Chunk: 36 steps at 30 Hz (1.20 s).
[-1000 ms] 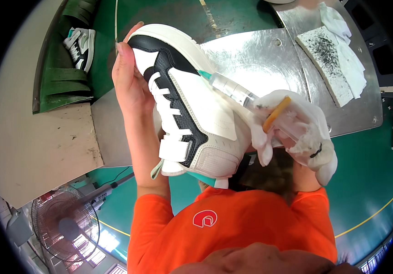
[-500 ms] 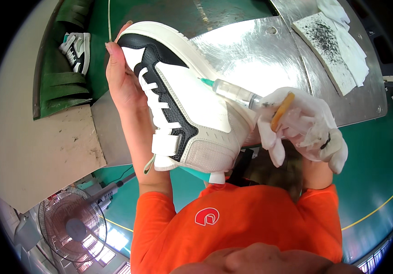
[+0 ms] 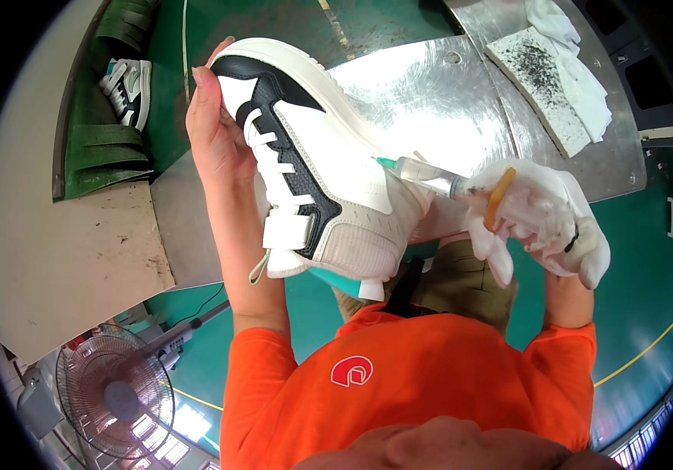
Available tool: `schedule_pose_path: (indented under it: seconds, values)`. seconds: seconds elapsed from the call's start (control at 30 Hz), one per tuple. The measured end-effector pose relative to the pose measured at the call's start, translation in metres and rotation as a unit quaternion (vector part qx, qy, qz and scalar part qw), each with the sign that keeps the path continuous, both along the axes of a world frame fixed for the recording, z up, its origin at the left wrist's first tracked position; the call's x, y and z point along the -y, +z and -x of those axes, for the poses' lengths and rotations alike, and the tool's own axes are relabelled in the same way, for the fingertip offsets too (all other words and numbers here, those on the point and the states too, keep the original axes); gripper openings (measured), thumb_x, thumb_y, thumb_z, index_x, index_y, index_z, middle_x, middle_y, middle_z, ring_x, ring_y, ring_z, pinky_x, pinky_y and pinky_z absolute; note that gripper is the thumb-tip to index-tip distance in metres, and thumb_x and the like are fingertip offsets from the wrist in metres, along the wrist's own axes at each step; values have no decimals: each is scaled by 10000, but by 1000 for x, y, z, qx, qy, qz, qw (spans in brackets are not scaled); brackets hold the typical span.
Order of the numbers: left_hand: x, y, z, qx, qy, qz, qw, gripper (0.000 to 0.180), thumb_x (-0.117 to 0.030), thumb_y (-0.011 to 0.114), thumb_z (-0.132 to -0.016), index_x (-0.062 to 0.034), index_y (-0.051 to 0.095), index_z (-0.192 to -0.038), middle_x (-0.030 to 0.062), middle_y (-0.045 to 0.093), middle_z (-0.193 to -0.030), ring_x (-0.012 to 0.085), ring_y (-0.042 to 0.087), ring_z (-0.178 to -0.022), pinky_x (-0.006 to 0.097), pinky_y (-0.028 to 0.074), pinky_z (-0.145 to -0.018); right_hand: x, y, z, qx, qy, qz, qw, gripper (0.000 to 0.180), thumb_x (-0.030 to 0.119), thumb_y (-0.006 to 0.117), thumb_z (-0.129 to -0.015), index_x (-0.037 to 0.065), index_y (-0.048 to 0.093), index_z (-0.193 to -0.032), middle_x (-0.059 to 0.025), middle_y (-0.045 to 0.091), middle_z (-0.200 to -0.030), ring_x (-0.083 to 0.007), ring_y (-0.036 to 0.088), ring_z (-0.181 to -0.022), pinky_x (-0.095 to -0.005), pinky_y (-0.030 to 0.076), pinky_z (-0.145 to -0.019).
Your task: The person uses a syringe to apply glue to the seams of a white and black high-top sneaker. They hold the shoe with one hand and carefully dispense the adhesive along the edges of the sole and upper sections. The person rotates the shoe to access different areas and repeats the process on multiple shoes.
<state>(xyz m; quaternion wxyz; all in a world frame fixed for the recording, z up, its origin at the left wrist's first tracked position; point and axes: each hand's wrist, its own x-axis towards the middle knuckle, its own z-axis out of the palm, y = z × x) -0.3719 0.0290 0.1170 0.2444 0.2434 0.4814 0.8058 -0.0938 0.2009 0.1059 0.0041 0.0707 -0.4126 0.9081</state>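
My bare left hand [image 3: 215, 129] is closed around the toe end of a high-top sneaker [image 3: 340, 168], white, black and beige with white laces. The shoe lies tilted on its side, its toe pointing up and left and its collar toward me. A white glove covers my right hand [image 3: 544, 215], which grips a clear syringe [image 3: 430, 177] with a green needle tip. That tip lies at the shoe's side, close to the sole edge; whether it touches cannot be made out. A yellow-brown band [image 3: 499, 200] circles part of the gloved hand.
A shiny metal table [image 3: 430, 86] stretches beyond the shoe. On its right side lie a black-speckled white pad [image 3: 536, 86] and a white cloth [image 3: 587, 94]. Another sneaker [image 3: 127, 92] sits among green flaps at far left. A fan [image 3: 117, 392] stands at lower left.
My right hand and the syringe have moved right and slightly down, bringing the green tip closer to the shoe's sole edge. The shoe's toe has shifted a little to the right.
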Motion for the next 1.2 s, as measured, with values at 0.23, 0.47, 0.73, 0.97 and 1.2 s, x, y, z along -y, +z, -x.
schedule_pose_path:
  seconds: [0.23, 0.47, 0.73, 0.97, 1.2]
  values:
    - [-3, -1, -2, -13, 35, 40, 998, 521, -386, 447, -1001, 53, 487, -1278, 140, 641, -1107, 203, 643, -966, 322, 517, -852, -4, 1, -15, 34, -10, -5, 999, 1011, 294, 825, -451, -212, 439, -1235, -228, 594, -897, -227, 599, -603, -255, 501, -533]
    - [-9, -1, -8, 57, 44, 39, 997, 453, -371, 494, -984, 25, 551, -1198, 125, 677, -1030, 207, 671, -893, 327, 550, -785, 7, 2, -26, 59, -85, 43, 994, 922, 283, 800, -506, -209, 471, -1213, -204, 587, -863, -226, 598, -723, -251, 487, -525]
    - [-3, -10, 0, 105, 43, 110, 987, 402, -433, 527, -953, -50, 644, -980, 85, 703, -930, 199, 688, -796, 319, 568, -720, 5, -9, -39, 121, -93, 27, 988, 766, 219, 682, -535, -108, 538, -1213, -183, 594, -853, -207, 599, -661, -225, 457, -531]
    - [-4, -4, -11, 147, 56, 181, 971, 411, -454, 528, -948, -59, 641, -920, 64, 676, -875, 181, 644, -774, 320, 530, -707, 10, -27, -44, 115, -96, 96, 984, 654, 97, 680, -637, -104, 502, -1234, -182, 595, -906, -201, 606, -657, -230, 475, -607]
    - [-2, -7, -9, 87, 214, 309, 923, 417, -466, 605, -902, -51, 640, -882, 67, 651, -842, 171, 619, -733, 299, 507, -663, 3, -53, -44, 154, 30, 218, 963, 864, 91, 812, -522, -131, 434, -1267, -179, 593, -990, -187, 620, -775, -237, 503, -702]
